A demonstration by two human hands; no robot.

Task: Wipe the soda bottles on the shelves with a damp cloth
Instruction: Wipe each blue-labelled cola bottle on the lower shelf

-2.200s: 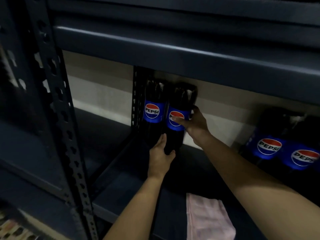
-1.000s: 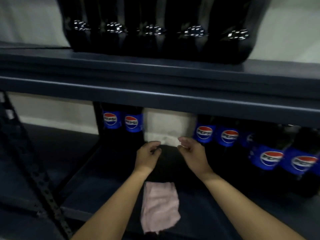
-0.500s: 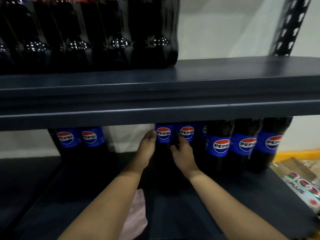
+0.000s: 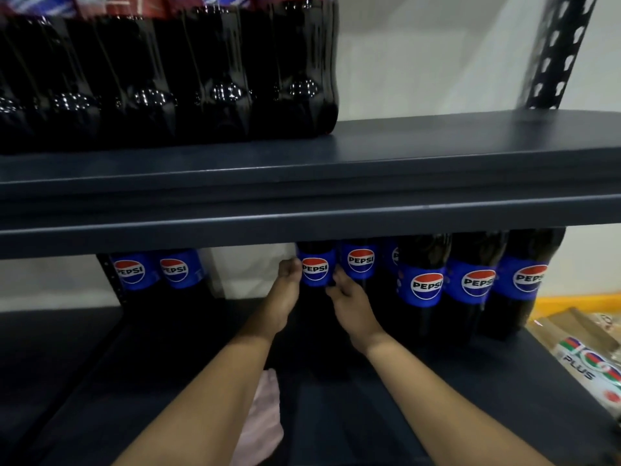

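A dark Pepsi bottle (image 4: 315,268) with a blue label stands at the back of the lower shelf (image 4: 369,415). My left hand (image 4: 284,297) grips its left side and my right hand (image 4: 349,302) grips its right side. Another Pepsi bottle (image 4: 360,262) stands right beside it, and three more (image 4: 470,284) stand to the right, nearer the front. Two Pepsi bottles (image 4: 154,270) stand apart at the back left. The pink cloth (image 4: 265,418) lies on the shelf near its front edge, partly hidden under my left forearm.
The upper shelf (image 4: 437,169) hangs low over the Pepsi bottles and hides their tops. Several dark soda bottles (image 4: 168,79) fill its left half. A perforated upright post (image 4: 557,48) rises at the right. Cardboard packaging (image 4: 584,358) lies beyond the lower shelf's right end.
Both hands left the two bottles at the back left, moved right past the gap and took hold of a bottle in the right group. The view shifted right and up.
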